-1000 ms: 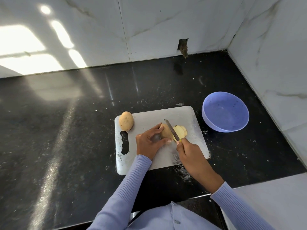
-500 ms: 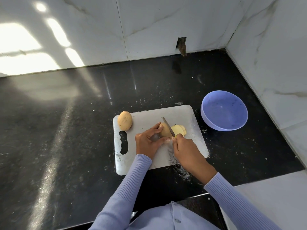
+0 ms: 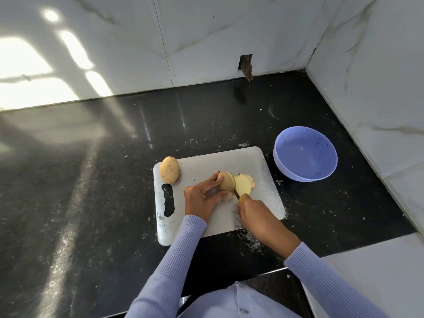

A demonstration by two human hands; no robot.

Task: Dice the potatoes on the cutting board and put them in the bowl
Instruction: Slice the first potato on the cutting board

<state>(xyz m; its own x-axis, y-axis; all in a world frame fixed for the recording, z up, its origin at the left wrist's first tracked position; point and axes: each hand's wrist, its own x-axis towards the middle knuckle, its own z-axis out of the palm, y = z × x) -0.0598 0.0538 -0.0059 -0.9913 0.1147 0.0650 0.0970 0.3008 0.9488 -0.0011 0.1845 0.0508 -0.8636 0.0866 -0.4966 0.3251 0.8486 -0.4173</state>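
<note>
A grey cutting board (image 3: 202,164) lies on the black counter. On its middle sits a partly sliced potato (image 3: 226,182), which my left hand (image 3: 202,198) grips from the left. Several pale slices (image 3: 244,183) lie just right of it. My right hand (image 3: 257,214) grips a knife (image 3: 237,193) with a yellow handle; its blade is down between the potato and the slices, mostly hidden. A whole potato (image 3: 169,169) rests at the board's far left corner. An empty purple bowl (image 3: 305,153) stands right of the board.
The black counter (image 3: 91,180) stretches wide to the left of the board. White marble walls (image 3: 229,42) close the back and right side, the right wall close behind the bowl. Crumbs speckle the counter around the board. The counter's front edge runs near my body.
The knife blade has gone down through the potato, from raised and visible to nearly hidden. A fresh slice has fallen over to the right. My left hand keeps its hold.
</note>
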